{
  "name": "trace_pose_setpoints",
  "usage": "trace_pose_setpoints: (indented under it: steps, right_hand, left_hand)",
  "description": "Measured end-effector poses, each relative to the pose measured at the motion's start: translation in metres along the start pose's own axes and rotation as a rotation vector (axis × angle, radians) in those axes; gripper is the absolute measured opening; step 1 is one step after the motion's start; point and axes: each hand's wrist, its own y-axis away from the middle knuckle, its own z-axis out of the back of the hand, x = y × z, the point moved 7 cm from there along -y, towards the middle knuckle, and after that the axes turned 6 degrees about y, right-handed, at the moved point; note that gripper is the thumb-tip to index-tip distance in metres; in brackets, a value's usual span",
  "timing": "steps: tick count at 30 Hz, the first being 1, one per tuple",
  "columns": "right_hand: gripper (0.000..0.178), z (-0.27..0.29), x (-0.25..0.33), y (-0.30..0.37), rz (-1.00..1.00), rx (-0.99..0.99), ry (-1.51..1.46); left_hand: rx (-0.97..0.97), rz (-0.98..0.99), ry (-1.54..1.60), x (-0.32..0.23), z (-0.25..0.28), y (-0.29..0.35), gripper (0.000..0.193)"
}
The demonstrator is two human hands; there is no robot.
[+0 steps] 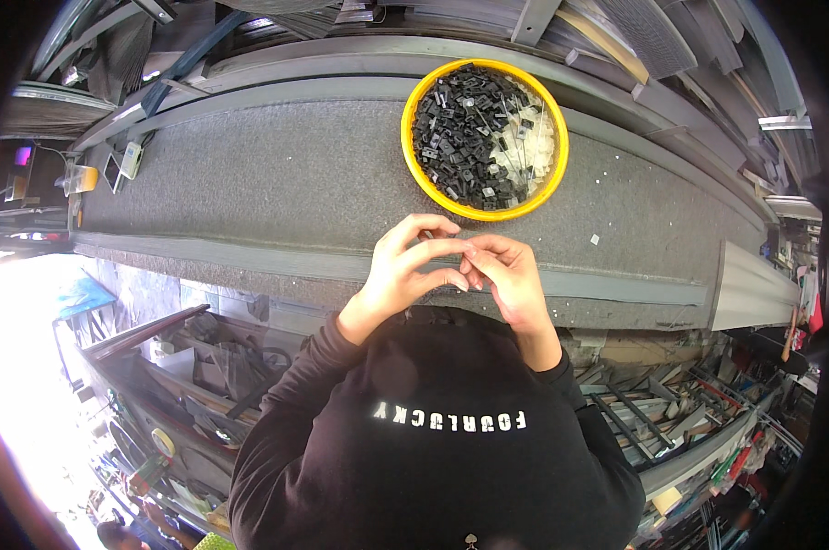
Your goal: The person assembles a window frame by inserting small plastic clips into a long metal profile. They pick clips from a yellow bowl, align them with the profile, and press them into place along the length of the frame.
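Note:
Both my hands meet in front of my chest, over the near edge of the grey bench. My left hand (pixel 402 264) has its fingers curved and apart, and its index fingertip touches the fingers of my right hand. A gap shows between the left thumb and index finger. My right hand (pixel 515 280) has thumb and fingers pinched together; anything between them is too small or hidden to make out. Just beyond my hands stands a round yellow tub (pixel 409 158), filled with small black plastic pieces (pixel 460 137) and, at its right side, white pieces (pixel 536 151). Several thin rods lie on top.
The bench (pixel 277 156) has a grey carpet-like top and a long metal profile (pixel 607 286) along its near edge. White scraps (pixel 595 239) lie at the right. A phone (pixel 113 171) and a cup with orange contents (pixel 82 179) are at the far left. Metal profiles (pixel 295 57) are stacked behind.

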Motion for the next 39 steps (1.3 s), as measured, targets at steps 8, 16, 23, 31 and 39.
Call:
trace_pose_setpoints:
  steps: [8, 16, 23, 31, 39]
  right_hand:
    - [0.017, 0.013, -0.013, -0.005, -0.045, -0.052, 0.077]
    - [0.013, 0.008, -0.041, -0.003, -0.067, 0.048, 0.584]
    - [0.014, -0.001, -0.021, -0.006, 0.019, -0.006, 0.576]
    - [0.023, -0.015, 0.034, 0.003, 0.339, -0.136, 0.577]
    - [0.024, -0.030, 0.071, 0.013, 0.555, -0.196, 0.754]
  left_hand:
    - [-0.019, 0.375, 0.017, 0.038, 0.023, 0.012, 0.032]
    - [0.402, 0.115, -0.472, 0.030, 0.024, 0.044, 0.023]
    - [0.103, 0.183, -0.319, 0.020, 0.041, 0.016, 0.012]
    - [-0.123, 0.232, -0.151, -0.018, 0.035, -0.008, 0.016]
    - [-0.036, 0.085, -0.290, -0.037, 0.022, -0.017, 0.016]
